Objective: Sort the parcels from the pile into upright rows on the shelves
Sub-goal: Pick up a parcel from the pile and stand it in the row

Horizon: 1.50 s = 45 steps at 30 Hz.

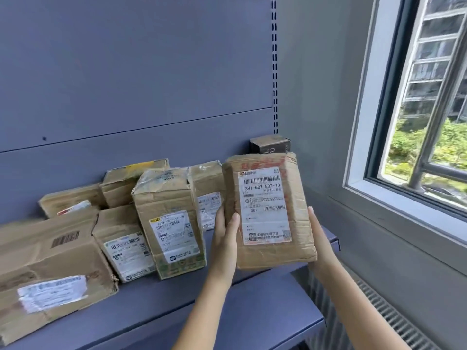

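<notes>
Nearest the camera, at 6 o'clock, lies the front of the lower shelf (227, 311). Just beyond it, toward 12, the left hand (226, 231) grips the held parcel (267, 208) on its 9 o'clock edge. Its thumb is laid across the front face and the other fingers are out of sight behind the cardboard. The right hand (319, 238) clasps the 3 o'clock edge in the same way, thumb along the side and the rest hidden behind. Both hands sit on the lower half, equally near, so neither leads.

The parcel is a flat brown packet with its label facing the camera. Its long axis runs almost 12 to 6, the top tipped a little toward 11, so it is already close to upright. Its bottom edge sits at the front lip of the upper shelf (328, 242); whether it touches I cannot tell.

What the coming move seems to turn on is the gap at 9 o'clock of the parcel, a stretch of shelf showing between it and the tall upright box (169, 223). I judge the parcel must travel toward 12, onto the shelf, and settle beside that box without swinging its axis. Farther back, at 12 o'clock, a small dark box (270, 145) stands against the back panel (151, 72), and it likely limits how deep the parcel can go.
</notes>
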Tool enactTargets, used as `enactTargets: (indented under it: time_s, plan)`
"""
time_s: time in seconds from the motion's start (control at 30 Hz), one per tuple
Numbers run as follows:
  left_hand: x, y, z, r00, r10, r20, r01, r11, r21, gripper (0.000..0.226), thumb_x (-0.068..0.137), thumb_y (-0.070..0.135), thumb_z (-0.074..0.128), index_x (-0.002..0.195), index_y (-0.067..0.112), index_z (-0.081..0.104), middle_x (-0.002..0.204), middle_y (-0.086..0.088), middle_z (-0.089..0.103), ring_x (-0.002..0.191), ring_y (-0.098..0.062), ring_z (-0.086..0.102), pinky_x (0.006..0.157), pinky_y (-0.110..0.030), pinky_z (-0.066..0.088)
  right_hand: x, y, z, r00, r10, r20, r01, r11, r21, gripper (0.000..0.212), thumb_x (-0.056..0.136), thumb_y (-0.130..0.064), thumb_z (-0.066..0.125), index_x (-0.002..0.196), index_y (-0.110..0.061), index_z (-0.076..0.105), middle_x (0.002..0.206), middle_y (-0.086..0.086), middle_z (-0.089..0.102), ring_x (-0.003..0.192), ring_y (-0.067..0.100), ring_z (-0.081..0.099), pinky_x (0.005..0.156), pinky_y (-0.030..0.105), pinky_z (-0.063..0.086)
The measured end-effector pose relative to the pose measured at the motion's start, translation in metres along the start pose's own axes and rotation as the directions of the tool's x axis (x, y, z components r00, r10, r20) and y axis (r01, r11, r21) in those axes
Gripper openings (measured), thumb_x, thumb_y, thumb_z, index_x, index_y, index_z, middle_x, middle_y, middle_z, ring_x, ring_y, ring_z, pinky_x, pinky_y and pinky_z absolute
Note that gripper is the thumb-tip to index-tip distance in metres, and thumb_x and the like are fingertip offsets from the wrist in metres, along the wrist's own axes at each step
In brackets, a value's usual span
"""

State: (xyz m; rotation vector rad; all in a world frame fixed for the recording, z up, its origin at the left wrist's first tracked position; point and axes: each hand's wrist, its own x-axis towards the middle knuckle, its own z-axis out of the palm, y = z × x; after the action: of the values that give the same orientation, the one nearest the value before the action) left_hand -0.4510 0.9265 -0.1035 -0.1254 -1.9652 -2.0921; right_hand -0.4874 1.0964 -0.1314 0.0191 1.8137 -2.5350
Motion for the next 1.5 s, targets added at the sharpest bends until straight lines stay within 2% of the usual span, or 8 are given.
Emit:
enactTargets:
  time_s: [0.17, 0.33, 0.53, 0.73, 0.87, 1.0, 1.3, 1.5]
  plan:
    - [0.009, -0.002, -0.014, 0.996, -0.010, -0.093, 0.013, 1.000, 0.027, 0.026, 0.102, 0.026, 0.038, 0.111, 0.049, 0.048, 0.098, 0.048, 0.058, 0.097, 0.027, 0.050, 0.097, -0.023, 0.037, 0.016, 0.007, 0.017, 0.994, -0.004, 0.106, 0.010, 0.998, -0.054, 0.050, 0.088, -0.064, 0.035, 0.126, -0.040, 0.056, 0.124, -0.016, 0.065, 0.120, 0.006, 0.056, 0.109, 0.034, 0.037]
    - [0.003, -0.004, -0.013, 0.974, 0.045, -0.220, -0.029, 0.997, 0.075, 0.065, 0.083, 0.055, 0.050, 0.142, 0.030, 0.040, 0.138, 0.016, 0.053, 0.128, -0.002, 0.047, 0.113, -0.041, 0.033, 0.033, 0.010, 0.021, 0.976, 0.041, 0.212, -0.016, 0.993, -0.120, 0.042, 0.102, -0.049, 0.030, 0.133, -0.034, 0.055, 0.123, -0.012, 0.067, 0.118, 0.009, 0.059, 0.105, 0.036, 0.043]
    - [-0.007, -0.007, 0.006, 0.941, 0.048, -0.336, -0.008, 0.993, 0.117, 0.064, 0.076, 0.062, 0.048, 0.135, 0.037, 0.045, 0.135, 0.017, 0.054, 0.127, -0.003, 0.047, 0.113, -0.041, 0.034, 0.037, -0.009, 0.009, 0.942, 0.123, 0.311, -0.059, 0.977, -0.207, 0.042, 0.100, -0.054, 0.030, 0.121, -0.035, 0.061, 0.112, -0.011, 0.071, 0.110, 0.009, 0.063, 0.098, 0.032, 0.046]
    - [-0.018, -0.023, 0.027, 0.900, 0.081, -0.429, 0.025, 0.971, 0.237, 0.089, 0.072, 0.074, 0.040, 0.145, 0.023, 0.036, 0.144, 0.010, 0.047, 0.133, -0.005, 0.041, 0.114, -0.037, 0.030, 0.029, -0.002, -0.004, 0.916, -0.026, 0.400, 0.104, 0.979, -0.173, 0.079, 0.076, -0.081, 0.041, 0.146, -0.049, 0.026, 0.149, -0.031, 0.032, 0.136, -0.008, 0.030, 0.114, 0.026, 0.022]
    - [-0.018, -0.026, 0.032, 0.889, 0.134, -0.438, 0.025, 0.941, 0.337, 0.073, 0.069, 0.074, 0.043, 0.129, 0.032, 0.045, 0.120, 0.023, 0.059, 0.109, 0.014, 0.052, 0.092, -0.022, 0.042, 0.026, 0.002, -0.007, 0.915, -0.126, 0.384, 0.229, 0.944, -0.236, 0.082, 0.081, -0.067, 0.042, 0.152, -0.038, 0.014, 0.154, -0.028, 0.020, 0.139, -0.008, 0.022, 0.109, 0.019, 0.022]
    - [-0.013, -0.036, 0.028, 0.852, 0.190, -0.488, 0.094, 0.861, 0.500, 0.058, 0.072, 0.071, 0.048, 0.117, 0.035, 0.048, 0.104, 0.022, 0.065, 0.099, -0.001, 0.060, 0.088, -0.037, 0.050, 0.034, 0.012, -0.008, 0.895, -0.199, 0.400, 0.322, 0.908, -0.269, 0.077, 0.086, -0.059, 0.043, 0.153, -0.034, 0.015, 0.156, -0.026, 0.018, 0.139, -0.012, 0.018, 0.116, 0.021, 0.019]
    - [0.009, -0.076, 0.011, 0.750, 0.492, -0.442, 0.144, 0.531, 0.835, 0.070, 0.083, 0.064, 0.042, 0.122, 0.008, 0.056, 0.118, -0.013, 0.054, 0.103, -0.026, 0.039, 0.093, -0.044, 0.037, 0.058, 0.039, -0.005, 0.861, -0.317, 0.398, 0.447, 0.845, -0.294, 0.080, 0.085, -0.058, 0.043, 0.153, -0.025, 0.016, 0.158, -0.016, 0.020, 0.144, -0.003, 0.019, 0.120, 0.034, 0.021]
    - [0.014, -0.096, -0.006, 0.702, 0.584, -0.409, 0.235, 0.352, 0.906, 0.080, 0.086, 0.072, 0.025, 0.129, 0.010, 0.051, 0.133, -0.018, 0.031, 0.112, -0.035, 0.035, 0.095, -0.046, 0.026, 0.072, 0.067, -0.005, 0.832, -0.314, 0.457, 0.489, 0.805, -0.337, 0.081, 0.087, -0.050, 0.048, 0.153, -0.025, 0.008, 0.161, -0.007, 0.019, 0.147, 0.009, 0.020, 0.118, 0.046, 0.025]
